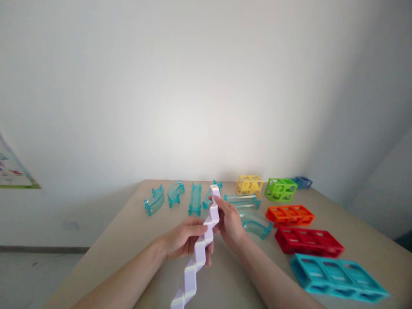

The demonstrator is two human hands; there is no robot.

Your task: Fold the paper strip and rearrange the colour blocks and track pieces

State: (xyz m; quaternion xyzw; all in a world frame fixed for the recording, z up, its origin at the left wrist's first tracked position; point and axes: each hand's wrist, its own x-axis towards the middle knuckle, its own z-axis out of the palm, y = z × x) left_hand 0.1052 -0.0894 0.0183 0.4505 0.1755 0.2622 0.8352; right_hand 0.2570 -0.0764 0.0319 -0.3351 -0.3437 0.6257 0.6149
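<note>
A long zigzag snake puzzle (pixel 200 253) in pale lilac and white stretches from the lower middle of the view up toward the far side of the table. My left hand (pixel 189 238) grips it around its middle, thumb on top and fingers beneath. Closer to its far end, my right hand (pixel 228 216) pinches it with the thumb along the upper face. The near end hangs free toward the bottom edge of the view. Both hands are above the table, and the fingers under the puzzle are partly hidden.
Clear teal track pieces, among them a straight one (pixel 195 199) and a curved one (pixel 154 200), lie at the back of the table (pixel 135 227). To the right are yellow (pixel 249 185), green (pixel 280 189), orange (pixel 290 215), red (pixel 308 241) and turquoise (pixel 337 277) block frames. A wall rises behind.
</note>
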